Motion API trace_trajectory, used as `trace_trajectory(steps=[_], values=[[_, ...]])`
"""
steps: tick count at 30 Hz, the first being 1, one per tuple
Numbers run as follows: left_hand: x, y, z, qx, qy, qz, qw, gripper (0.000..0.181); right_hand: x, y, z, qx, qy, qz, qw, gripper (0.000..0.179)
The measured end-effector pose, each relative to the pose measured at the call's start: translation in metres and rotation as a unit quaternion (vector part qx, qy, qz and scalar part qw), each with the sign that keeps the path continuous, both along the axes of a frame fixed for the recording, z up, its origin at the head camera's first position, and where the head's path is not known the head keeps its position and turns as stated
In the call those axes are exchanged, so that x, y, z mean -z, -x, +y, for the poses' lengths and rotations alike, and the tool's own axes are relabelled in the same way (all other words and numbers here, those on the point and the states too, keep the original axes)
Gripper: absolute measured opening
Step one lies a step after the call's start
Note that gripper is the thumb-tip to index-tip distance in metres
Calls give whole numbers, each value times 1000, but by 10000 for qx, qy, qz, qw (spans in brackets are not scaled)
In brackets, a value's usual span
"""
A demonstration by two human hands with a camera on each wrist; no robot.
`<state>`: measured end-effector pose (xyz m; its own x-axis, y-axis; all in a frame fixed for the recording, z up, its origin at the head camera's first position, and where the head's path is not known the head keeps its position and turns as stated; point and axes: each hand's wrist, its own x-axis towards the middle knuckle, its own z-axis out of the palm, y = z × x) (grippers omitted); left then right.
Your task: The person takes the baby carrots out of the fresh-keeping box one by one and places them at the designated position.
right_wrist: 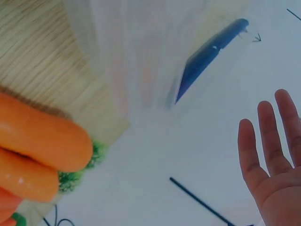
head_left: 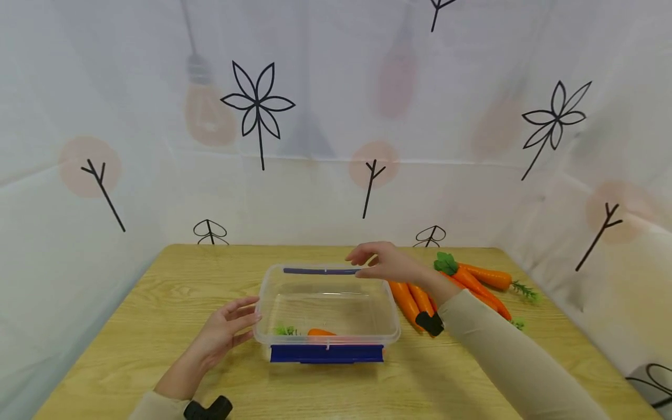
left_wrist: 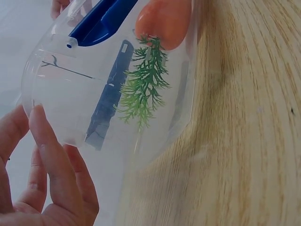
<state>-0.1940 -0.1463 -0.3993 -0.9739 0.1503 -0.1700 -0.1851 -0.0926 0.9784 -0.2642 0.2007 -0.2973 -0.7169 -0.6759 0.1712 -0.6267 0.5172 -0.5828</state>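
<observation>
A clear plastic food container [head_left: 325, 303] with blue latches stands mid-table. Inside it lies an orange carrot [head_left: 321, 332] with feathery green leaves, seen closer through the wall in the left wrist view [left_wrist: 164, 23]. The front blue latch [head_left: 326, 353] faces me. My left hand [head_left: 223, 329] touches the container's left edge with extended fingertips; the left wrist view shows the fingers [left_wrist: 51, 155] at the clear rim. Above the container's back right corner hovers my right hand [head_left: 385, 261], its fingers loosely bent and holding nothing. In the right wrist view its fingers [right_wrist: 268, 136] are spread apart from the container.
Several carrots [head_left: 406, 303] lie on the wooden table right of the container, partly behind my right forearm. More carrots [head_left: 480, 286] with green tops lie further right. A white patterned cloth [head_left: 315, 192] hangs behind the table and along its sides.
</observation>
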Motion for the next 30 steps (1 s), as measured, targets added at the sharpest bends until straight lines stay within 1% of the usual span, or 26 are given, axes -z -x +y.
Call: trace_trajectory(steps=[7, 10, 15, 20, 23, 26, 30], values=[[-2, -1, -1, 16, 19, 11, 10000, 53, -2, 2, -22, -516, -194, -401, 9977, 31], [-2, -1, 0, -3, 6, -5, 10000, 52, -2, 4, -31, -684, -489, -468, 9954, 30], [-1, 0, -1, 97, 8, 75, 9999, 53, 0, 9, -45, -1051, -939, -702, 9875, 31], [0, 1, -1, 93, 41, 69, 9999, 54, 2, 14, -58, -1444, -1305, -990, 9759, 30], [0, 1, -2, 104, 33, 104, 9999, 54, 8, 15, -68, -1680, -1454, -1193, 9677, 28], [0, -1, -2, 155, 4, 154, 9998, 53, 17, 15, -79, -1771, -1672, -1455, 9589, 27], [-1, -1, -2, 156, -9, 120, 9998, 53, 27, 13, -92, -1849, -1979, -1930, 9431, 28]])
